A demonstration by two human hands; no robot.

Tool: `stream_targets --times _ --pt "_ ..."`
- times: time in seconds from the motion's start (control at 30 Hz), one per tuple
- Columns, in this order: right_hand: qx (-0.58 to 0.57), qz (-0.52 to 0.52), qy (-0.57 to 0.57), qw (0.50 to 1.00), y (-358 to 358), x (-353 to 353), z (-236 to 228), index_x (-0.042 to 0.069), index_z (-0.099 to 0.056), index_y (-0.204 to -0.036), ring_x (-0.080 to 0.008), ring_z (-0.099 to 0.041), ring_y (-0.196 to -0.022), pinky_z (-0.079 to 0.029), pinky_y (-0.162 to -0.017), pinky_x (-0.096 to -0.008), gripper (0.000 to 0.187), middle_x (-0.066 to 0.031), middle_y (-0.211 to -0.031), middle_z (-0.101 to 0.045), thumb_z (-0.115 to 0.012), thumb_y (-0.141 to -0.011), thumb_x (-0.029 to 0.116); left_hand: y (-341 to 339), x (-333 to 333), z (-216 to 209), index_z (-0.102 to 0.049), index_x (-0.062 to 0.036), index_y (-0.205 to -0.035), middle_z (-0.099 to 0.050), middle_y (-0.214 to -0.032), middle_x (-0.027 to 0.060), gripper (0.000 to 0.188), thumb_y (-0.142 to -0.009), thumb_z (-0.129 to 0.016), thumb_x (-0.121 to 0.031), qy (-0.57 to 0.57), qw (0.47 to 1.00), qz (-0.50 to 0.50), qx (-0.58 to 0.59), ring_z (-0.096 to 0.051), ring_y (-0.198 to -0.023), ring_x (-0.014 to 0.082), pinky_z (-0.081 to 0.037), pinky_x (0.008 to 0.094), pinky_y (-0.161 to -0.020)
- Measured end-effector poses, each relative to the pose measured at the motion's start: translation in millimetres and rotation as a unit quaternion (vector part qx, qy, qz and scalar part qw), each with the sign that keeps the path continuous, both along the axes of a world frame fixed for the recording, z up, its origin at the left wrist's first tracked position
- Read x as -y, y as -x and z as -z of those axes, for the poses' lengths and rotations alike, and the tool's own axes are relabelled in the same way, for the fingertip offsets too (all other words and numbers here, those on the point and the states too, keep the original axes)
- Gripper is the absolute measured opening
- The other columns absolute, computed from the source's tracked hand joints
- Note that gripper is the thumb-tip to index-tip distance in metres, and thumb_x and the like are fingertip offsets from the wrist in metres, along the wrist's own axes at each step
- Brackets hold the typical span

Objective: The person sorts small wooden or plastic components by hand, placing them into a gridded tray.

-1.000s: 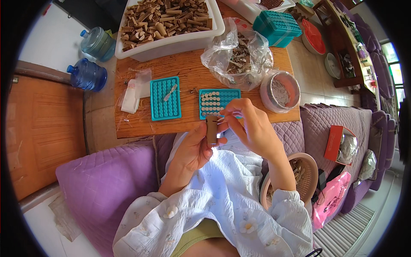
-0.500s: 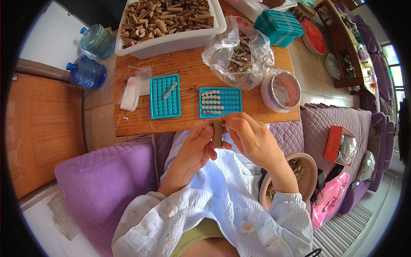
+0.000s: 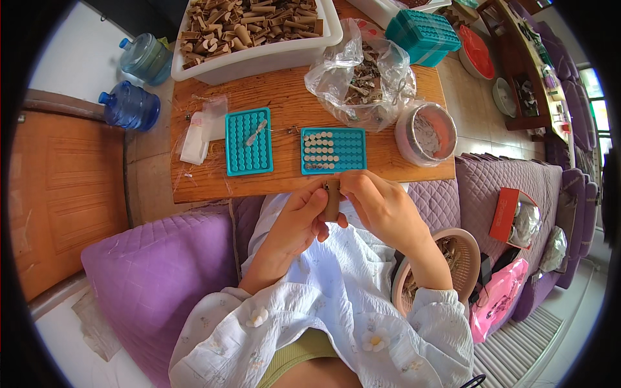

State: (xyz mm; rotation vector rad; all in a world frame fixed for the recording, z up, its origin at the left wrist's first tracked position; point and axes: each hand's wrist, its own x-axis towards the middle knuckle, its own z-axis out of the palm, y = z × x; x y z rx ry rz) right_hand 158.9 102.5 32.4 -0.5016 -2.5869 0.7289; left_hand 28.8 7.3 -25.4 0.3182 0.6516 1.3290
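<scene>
Above my lap, just off the table's front edge, my left hand is closed around a short brown cardboard-like tube. The tube stands nearly upright, with a small dark bit at its upper end. My right hand is pinched at the tube's upper right side; whatever its fingertips hold is hidden. Just beyond my hands lies a teal tray of round hollows, its left part filled with white round pieces. Left of it is a second teal tray with a small clear item on top.
A white bin heaped with brown tubes stands at the table's far left. Farther right are a clear plastic bag of scraps, stacked teal trays and a round tub of whitish material. A pink basket sits by my right arm.
The tube has turned and tilted slightly in my left hand. My right fingertips have moved closer against its upper end. The table view has shifted a little.
</scene>
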Motion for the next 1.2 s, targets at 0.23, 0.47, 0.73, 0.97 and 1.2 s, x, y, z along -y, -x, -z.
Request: stream_targets --times 0.23,0.47,0.73,0.97,1.2 --pt "-0.12 0.002 0.007 0.993 -4 5 3 0.002 -0.043 -0.082 -0.024 -0.056 -0.061 -0.047 -0.047 -0.0302 0.021 -0.0097 -0.08 -0.051 -0.054 -0.064 0.0 2 0 -6 -0.036 -0.0002 -0.118 -0.055 -0.092 0.0091 0.045 -0.087 -0.04 -0.033 -0.048 0.997 0.02 0.058 -0.059 -0.068 0.0136 -0.04 0.0161 -0.035" --pt "-0.127 -0.026 -0.074 0.989 -11 16 -8 0.002 -0.042 -0.078 -0.022 -0.057 -0.063 -0.049 -0.048 -0.028 0.026 -0.0132 -0.088 -0.05 -0.06 -0.06 0.004 1 6 -13 -0.035 0.0002 -0.118 -0.055 -0.093 0.0092 0.045 -0.087 -0.039 -0.032 -0.072 0.994 0.049 0.065 -0.06 -0.07 0.0148 -0.041 0.0169 -0.036" --pt "-0.15 -0.037 -0.074 0.985 -11 18 -5 0.001 -0.042 -0.076 -0.0213 -0.057 -0.064 -0.048 -0.048 -0.0275 0.025 -0.0106 -0.08 -0.049 -0.061 -0.06 0.004 0 11 -27 -0.034 -0.0024 -0.119 -0.054 -0.089 0.0064 0.052 -0.084 -0.042 -0.04 -0.054 0.997 0.055 -0.012 -0.058 -0.072 0.0146 -0.043 0.0183 -0.039" --pt "-0.118 -0.025 -0.064 0.991 -8 17 2 0.001 -0.043 -0.077 -0.0213 -0.058 -0.065 -0.048 -0.049 -0.027 0.022 -0.0106 -0.085 -0.051 -0.058 -0.06 0.001 0 11 -25 -0.035 -0.0042 -0.119 -0.054 -0.088 0.0042 0.05 -0.085 -0.04 -0.04 -0.053 0.993 0.037 -0.101 -0.058 -0.073 0.0124 -0.042 0.0175 -0.043" --pt "-0.084 -0.019 -0.052 0.995 -8 15 4 0.001 -0.043 -0.075 -0.0208 -0.059 -0.066 -0.049 -0.05 -0.0258 0.019 -0.0105 -0.086 -0.053 -0.055 -0.061 0.0 -1 11 -22 -0.035 -0.0035 -0.119 -0.053 -0.086 0.0031 0.043 -0.088 -0.037 -0.033 -0.04 0.994 0.025 -0.102 -0.057 -0.072 0.0109 -0.042 0.0169 -0.042"
